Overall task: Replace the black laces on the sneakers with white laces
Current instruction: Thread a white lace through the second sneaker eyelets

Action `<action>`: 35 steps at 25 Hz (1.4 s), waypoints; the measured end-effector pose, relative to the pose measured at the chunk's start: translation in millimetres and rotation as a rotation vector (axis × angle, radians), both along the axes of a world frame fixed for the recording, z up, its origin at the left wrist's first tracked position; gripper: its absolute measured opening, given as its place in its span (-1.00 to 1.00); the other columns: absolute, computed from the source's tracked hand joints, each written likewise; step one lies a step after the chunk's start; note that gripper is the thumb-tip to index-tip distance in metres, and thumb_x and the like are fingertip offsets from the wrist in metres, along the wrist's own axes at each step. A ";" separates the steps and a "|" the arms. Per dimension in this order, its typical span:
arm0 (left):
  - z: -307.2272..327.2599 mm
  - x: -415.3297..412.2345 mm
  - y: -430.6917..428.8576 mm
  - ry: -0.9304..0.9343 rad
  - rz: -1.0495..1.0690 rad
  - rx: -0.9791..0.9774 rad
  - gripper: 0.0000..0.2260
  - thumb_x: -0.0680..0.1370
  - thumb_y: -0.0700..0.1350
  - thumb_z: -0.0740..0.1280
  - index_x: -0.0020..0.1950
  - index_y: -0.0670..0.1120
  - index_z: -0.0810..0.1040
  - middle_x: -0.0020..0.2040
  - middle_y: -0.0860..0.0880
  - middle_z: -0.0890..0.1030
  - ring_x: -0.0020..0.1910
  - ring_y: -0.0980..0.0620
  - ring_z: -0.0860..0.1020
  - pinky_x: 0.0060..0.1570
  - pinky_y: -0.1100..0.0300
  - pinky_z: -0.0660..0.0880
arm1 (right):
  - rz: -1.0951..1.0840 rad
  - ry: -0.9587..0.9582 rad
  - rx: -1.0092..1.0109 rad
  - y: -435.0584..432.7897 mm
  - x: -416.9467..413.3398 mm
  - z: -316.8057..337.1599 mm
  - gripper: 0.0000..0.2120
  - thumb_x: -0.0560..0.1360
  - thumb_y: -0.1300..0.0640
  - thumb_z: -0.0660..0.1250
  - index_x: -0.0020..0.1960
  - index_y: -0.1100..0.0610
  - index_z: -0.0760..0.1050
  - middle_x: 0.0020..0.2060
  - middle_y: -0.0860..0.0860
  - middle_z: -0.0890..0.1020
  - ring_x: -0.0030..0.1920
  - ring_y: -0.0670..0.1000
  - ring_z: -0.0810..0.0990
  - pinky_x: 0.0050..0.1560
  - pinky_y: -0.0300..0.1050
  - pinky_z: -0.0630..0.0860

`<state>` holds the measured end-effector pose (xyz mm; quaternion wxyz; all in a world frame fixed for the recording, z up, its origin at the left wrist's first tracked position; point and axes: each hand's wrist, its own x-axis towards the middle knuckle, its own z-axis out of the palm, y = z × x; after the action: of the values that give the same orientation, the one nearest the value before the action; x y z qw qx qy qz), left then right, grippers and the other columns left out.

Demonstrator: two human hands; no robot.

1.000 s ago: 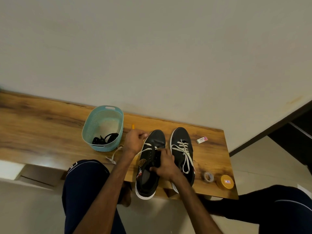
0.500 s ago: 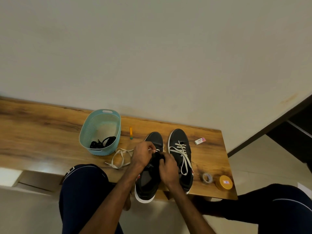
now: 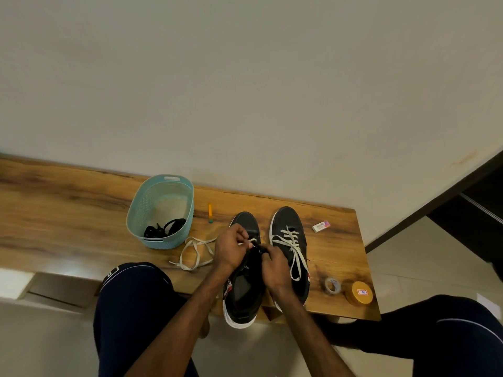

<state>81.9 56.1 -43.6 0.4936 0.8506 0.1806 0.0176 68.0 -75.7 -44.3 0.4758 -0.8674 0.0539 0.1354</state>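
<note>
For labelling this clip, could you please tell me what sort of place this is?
Probably a room in a home: a wooden bench against a plain wall, a pale floor, and household bits like a basket and tape.

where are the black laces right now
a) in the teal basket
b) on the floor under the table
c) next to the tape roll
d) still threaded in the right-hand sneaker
a, the black laces lie in a heap at the bottom of the teal basket.
</note>
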 end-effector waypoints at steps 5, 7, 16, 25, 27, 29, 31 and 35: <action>-7.3 1.0 -0.3 0.055 0.097 -0.193 -0.74 0.37 -0.30 0.54 -0.16 -0.06 0.51 -0.27 -0.01 0.67 -0.20 0.03 0.67 -0.08 -0.02 0.62 | -0.003 -0.015 -0.003 0.7 -0.7 0.2 -0.68 0.62 0.23 0.14 0.27 0.08 0.55 0.13 0.02 0.55 0.12 -0.04 0.53 0.24 -0.01 0.47; -11.2 2.2 0.6 0.082 0.136 -0.311 -0.73 0.37 -0.34 0.53 -0.15 -0.09 0.49 -0.23 -0.09 0.69 -0.15 -0.07 0.68 0.00 -0.11 0.62 | 0.002 -0.020 0.001 0.4 -0.9 1.5 -0.68 0.62 0.23 0.13 0.28 0.09 0.55 0.13 0.01 0.55 0.11 -0.04 0.52 0.21 -0.05 0.47; -13.1 0.5 -1.5 0.060 0.079 -0.052 -0.77 0.38 -0.15 0.57 -0.19 0.04 0.53 -0.31 0.08 0.66 -0.25 0.15 0.64 -0.14 0.02 0.62 | -0.120 0.257 0.323 3.6 8.7 -7.3 -0.61 0.59 -0.23 0.19 0.01 0.01 0.66 -0.05 0.00 0.70 0.02 0.00 0.67 0.08 -0.01 0.58; -3.7 -24.0 8.4 0.036 -0.100 0.361 -0.59 0.44 -0.01 0.49 0.21 0.03 0.42 0.16 0.04 0.52 0.19 0.02 0.48 0.11 0.04 0.51 | -0.275 -0.096 0.087 25.3 8.7 17.3 -0.86 0.59 0.27 0.28 -0.14 0.13 0.43 -0.26 -0.04 0.57 -0.24 -0.09 0.54 -0.16 -0.14 0.42; -1.5 -31.7 8.1 0.084 -0.042 0.544 -0.44 0.41 0.15 0.48 0.29 -0.03 0.37 0.24 -0.03 0.43 0.27 -0.04 0.39 0.16 0.04 0.43 | -0.341 -0.164 0.287 21.0 4.2 37.8 -0.91 0.64 0.30 0.17 -0.03 0.18 0.38 -0.27 -0.07 0.57 -0.26 -0.22 0.57 -0.17 -0.19 0.47; -3.9 -36.6 4.6 0.154 0.022 0.610 -0.32 0.36 0.28 0.46 0.30 -0.06 0.34 0.25 -0.06 0.41 0.27 -0.07 0.38 0.19 -0.01 0.41 | -0.451 -0.215 0.663 8.9 3.8 65.7 -0.94 0.67 0.29 0.10 0.07 0.21 0.34 -0.29 -0.01 0.60 -0.30 -0.15 0.61 -0.18 -0.20 0.58; -8.0 -41.0 -1.2 0.199 0.095 0.541 -0.27 0.34 0.33 0.45 0.30 -0.09 0.32 0.25 -0.09 0.43 0.27 -0.10 0.41 0.17 -0.07 0.43 | -0.511 -0.298 0.873 -11.4 5.5 84.8 -0.94 0.68 0.26 0.10 0.11 0.19 0.34 -0.29 0.05 0.56 -0.34 -0.05 0.55 -0.31 -0.18 0.55; -10.1 -46.1 -2.7 0.244 0.165 0.321 -0.24 0.40 0.26 0.44 0.37 -0.14 0.20 0.26 -0.18 0.50 0.24 -0.20 0.49 0.18 -0.08 0.46 | -0.147 -0.350 0.194 -19.2 8.5 62.8 -0.94 0.63 0.14 0.26 0.04 0.10 0.50 -0.12 -0.04 0.60 -0.18 -0.11 0.52 -0.12 -0.12 0.47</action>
<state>35.8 53.3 -53.7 0.3230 0.8965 0.3027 -0.0165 76.5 -94.9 18.5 0.5677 -0.8216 0.0203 -0.0479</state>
